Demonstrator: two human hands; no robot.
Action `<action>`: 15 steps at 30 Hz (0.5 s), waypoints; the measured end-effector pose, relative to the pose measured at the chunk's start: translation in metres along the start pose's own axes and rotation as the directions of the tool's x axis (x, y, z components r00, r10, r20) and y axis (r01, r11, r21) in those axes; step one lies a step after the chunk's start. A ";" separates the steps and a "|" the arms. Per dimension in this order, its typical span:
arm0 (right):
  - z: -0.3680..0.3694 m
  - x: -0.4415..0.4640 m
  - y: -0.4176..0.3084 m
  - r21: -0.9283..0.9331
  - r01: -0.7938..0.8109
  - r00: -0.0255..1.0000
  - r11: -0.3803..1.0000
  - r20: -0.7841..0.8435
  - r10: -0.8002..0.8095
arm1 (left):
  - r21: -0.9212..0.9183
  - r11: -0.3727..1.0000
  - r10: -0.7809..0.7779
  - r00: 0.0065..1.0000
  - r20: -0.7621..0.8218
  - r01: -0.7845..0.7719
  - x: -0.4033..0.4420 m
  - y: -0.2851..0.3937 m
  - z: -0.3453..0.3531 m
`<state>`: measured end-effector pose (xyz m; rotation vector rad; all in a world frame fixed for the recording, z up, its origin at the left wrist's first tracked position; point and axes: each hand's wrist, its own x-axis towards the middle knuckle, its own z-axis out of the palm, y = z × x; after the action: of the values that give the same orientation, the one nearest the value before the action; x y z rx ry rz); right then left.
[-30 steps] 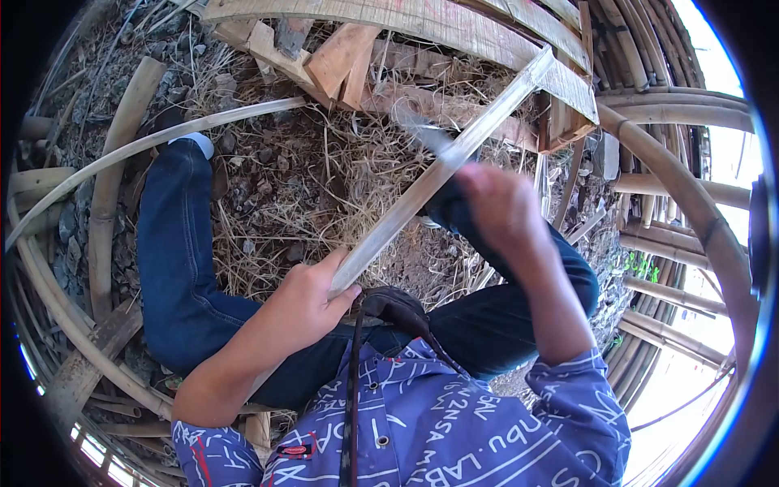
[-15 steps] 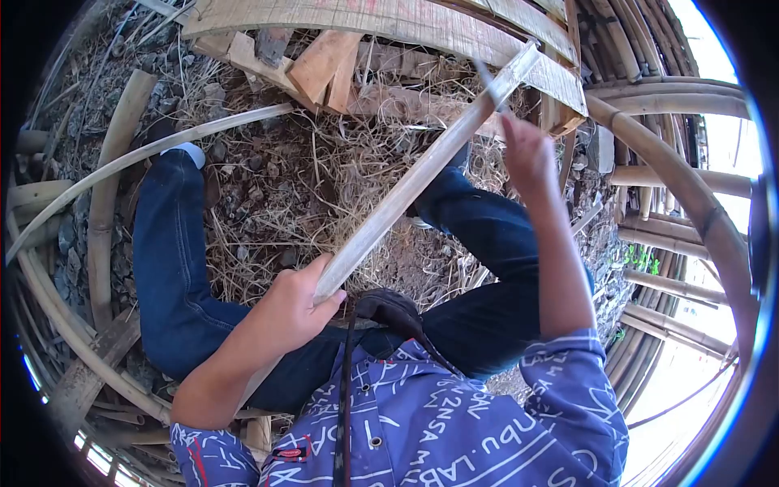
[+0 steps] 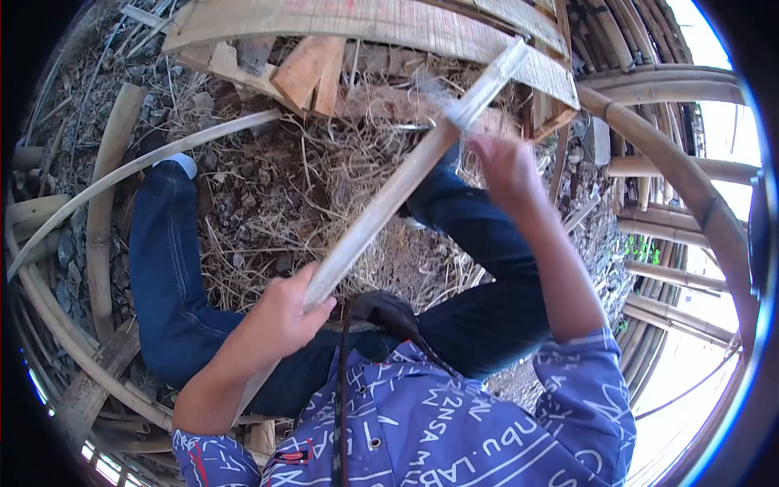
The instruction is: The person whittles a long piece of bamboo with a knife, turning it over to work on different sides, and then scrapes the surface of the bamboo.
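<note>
My left hand (image 3: pixel 281 318) is wrapped around the near part of a long, pale bamboo strip (image 3: pixel 380 209), and the strip runs on beneath my forearm. Its far end leans on the edge of a wooden plank (image 3: pixel 357 23). In my right hand (image 3: pixel 510 166) is a knife (image 3: pixel 457 114), its blade smeared by motion and lying across the strip's upper part. The handle is mostly hidden in my fingers.
My legs in jeans (image 3: pixel 166 252) are spread to either side. Dry shavings (image 3: pixel 316 187) litter the ground between them. A curved bamboo strip (image 3: pixel 154 152) stretches across the left, near a bamboo pole (image 3: pixel 104 211). Bamboo rails (image 3: pixel 682 166) stand at right.
My right hand and the knife have moved left and down along the bamboo strip, toward me. The strip and my left hand have shifted slightly left.
</note>
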<state>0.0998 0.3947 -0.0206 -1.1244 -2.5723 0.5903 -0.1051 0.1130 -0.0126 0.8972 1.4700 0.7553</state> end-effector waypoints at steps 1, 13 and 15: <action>0.003 0.008 0.025 -0.066 0.011 0.993 0.998 -0.120 -0.019 | -0.001 1.000 -0.008 1.000 0.012 0.008 -0.001 -0.001 0.002; 0.010 0.000 0.011 -0.467 0.211 0.970 0.859 -0.004 -0.241 | -0.099 0.986 -0.124 0.987 0.102 0.134 -0.001 0.010 -0.006; 0.004 -0.003 -0.008 -0.049 0.017 0.998 0.999 0.061 -0.014 | -0.110 0.986 -0.117 0.989 0.090 0.127 0.003 0.010 -0.006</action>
<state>0.0947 0.3866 -0.0202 -1.1177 -2.6588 0.5684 -0.1103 0.1206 -0.0045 0.7353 1.3806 0.6967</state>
